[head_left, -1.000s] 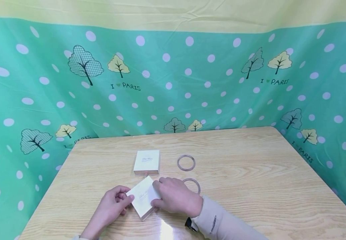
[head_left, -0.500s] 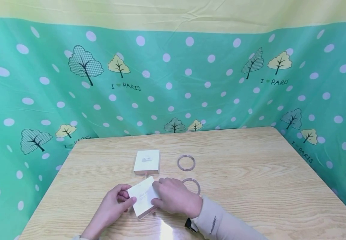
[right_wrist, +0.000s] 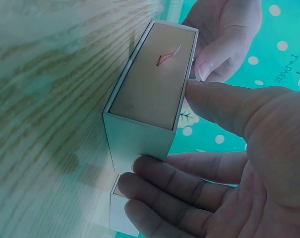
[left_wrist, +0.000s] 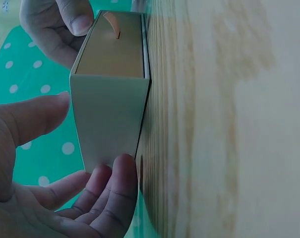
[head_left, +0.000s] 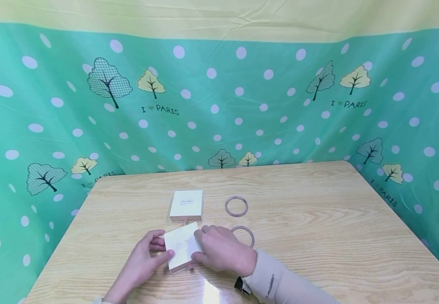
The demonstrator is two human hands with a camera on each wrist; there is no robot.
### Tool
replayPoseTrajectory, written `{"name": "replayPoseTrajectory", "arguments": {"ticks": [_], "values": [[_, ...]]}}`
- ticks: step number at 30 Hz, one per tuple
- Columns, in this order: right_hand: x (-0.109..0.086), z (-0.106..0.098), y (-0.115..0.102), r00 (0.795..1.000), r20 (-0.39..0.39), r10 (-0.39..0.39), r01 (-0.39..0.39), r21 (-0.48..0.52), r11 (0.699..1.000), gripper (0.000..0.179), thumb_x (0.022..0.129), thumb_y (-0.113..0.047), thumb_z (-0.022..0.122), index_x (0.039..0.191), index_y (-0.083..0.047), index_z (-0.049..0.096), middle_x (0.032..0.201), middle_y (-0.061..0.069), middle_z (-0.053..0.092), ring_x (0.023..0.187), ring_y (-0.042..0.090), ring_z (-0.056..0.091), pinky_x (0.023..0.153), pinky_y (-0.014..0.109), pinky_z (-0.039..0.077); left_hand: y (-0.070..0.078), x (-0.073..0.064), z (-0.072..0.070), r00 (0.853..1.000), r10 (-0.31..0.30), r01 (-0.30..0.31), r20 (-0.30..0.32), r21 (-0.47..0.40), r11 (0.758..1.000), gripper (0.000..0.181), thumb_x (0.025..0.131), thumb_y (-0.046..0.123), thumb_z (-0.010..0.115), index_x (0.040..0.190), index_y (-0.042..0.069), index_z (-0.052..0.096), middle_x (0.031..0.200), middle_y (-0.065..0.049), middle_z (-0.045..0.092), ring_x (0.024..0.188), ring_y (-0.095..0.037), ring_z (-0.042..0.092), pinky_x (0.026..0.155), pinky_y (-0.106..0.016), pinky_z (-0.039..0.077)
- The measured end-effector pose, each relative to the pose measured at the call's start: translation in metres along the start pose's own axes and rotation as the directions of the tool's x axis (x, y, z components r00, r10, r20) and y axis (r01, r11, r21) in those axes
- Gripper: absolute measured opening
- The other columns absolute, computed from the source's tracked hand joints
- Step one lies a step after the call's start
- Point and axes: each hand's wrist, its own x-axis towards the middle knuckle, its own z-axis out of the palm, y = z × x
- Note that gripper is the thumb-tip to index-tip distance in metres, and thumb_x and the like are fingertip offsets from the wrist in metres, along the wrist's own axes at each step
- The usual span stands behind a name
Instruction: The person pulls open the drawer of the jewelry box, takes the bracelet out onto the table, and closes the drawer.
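A small white drawer box point(head_left: 181, 247) with faint lettering on its lid lies at the table's front, slightly turned. On its peach-coloured side, facing me, sticks out a ribbon pull tab point(left_wrist: 113, 26). My left hand point(head_left: 143, 259) holds the box's left side, its thumb at the near top edge and fingers along the side. From the right, my right hand point(head_left: 223, 249) grips the box; its thumb meets the top edge and the fingers lie against the side wall in the right wrist view. The right hand covers the lid's right part.
Just behind sits a second, matching white box point(head_left: 186, 202). Two purplish-grey bangles lie to the right: a far bangle point(head_left: 236, 215) and a nearer bangle point(head_left: 252, 237), partly hidden by my right hand. A patterned green curtain point(head_left: 219, 105) hangs behind the wooden table point(head_left: 318, 219).
The held box has turned clockwise, bringing its tab side round toward me. My left hand has shifted slightly forward and right with it; the right hand has hardly moved.
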Motion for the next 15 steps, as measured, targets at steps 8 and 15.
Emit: {"name": "replayPoseTrajectory", "arguments": {"ticks": [8, 15], "values": [[0.0005, 0.0002, -0.0007, 1.000, 0.012, 0.007, -0.008, 0.026, 1.000, 0.031, 0.083, -0.041, 0.070, 0.091, -0.012, 0.063, 0.070, -0.008, 0.045, 0.058, 0.006, 0.041, 0.045, 0.019, 0.034, 0.0022, -0.0009, 0.0016, 1.000, -0.001, 0.001, -0.001, -0.040, 0.999, 0.070, 0.075, 0.016, 0.080, 0.132, -0.004, 0.046, 0.111, -0.011, 0.057, 0.102, -0.023, 0.058, 0.081, -0.028, 0.053], [0.0007, 0.0010, -0.0010, 1.000, 0.004, -0.001, 0.001, 0.031, 1.000, 0.027, 0.083, -0.038, 0.070, 0.088, -0.012, 0.062, 0.069, -0.008, 0.045, 0.058, 0.006, 0.040, 0.045, 0.019, 0.033, 0.0014, -0.0015, 0.0025, 1.000, 0.016, -0.016, -0.004, -0.041, 0.999, 0.070, 0.073, 0.015, 0.081, 0.132, -0.005, 0.048, 0.116, -0.014, 0.058, 0.107, -0.027, 0.058, 0.080, -0.028, 0.054]]}}
